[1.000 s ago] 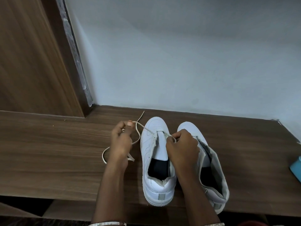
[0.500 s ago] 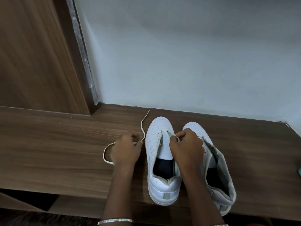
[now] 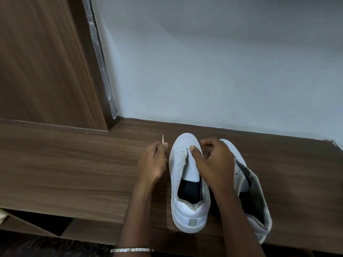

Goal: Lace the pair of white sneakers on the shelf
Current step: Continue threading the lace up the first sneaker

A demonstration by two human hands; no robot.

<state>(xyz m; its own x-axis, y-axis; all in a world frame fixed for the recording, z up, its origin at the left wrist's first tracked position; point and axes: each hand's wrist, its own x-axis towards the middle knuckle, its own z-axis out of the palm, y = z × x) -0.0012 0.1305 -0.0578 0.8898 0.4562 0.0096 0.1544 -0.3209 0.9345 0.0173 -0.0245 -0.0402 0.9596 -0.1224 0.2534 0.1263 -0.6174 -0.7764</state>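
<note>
The lace loop that lay on the shelf (image 3: 74,173) beside the left hand (image 3: 152,162) is gone from view. One lace (image 3: 163,139) tip shows, pinched in that hand's curled fingers. Two sneakers stand side by side on the shelf: the left sneaker (image 3: 189,210) and the right sneaker (image 3: 259,210), the latter partly hidden behind the right hand (image 3: 215,164). The right thumb presses the left sneaker's tongue; what its curled fingers hold cannot be determined.

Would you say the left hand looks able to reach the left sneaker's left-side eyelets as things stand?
Probably yes: the left hand, pinching the lace, sits just beside that eyelet row with nothing between; the right hand is on the tongue, not over it.
</note>
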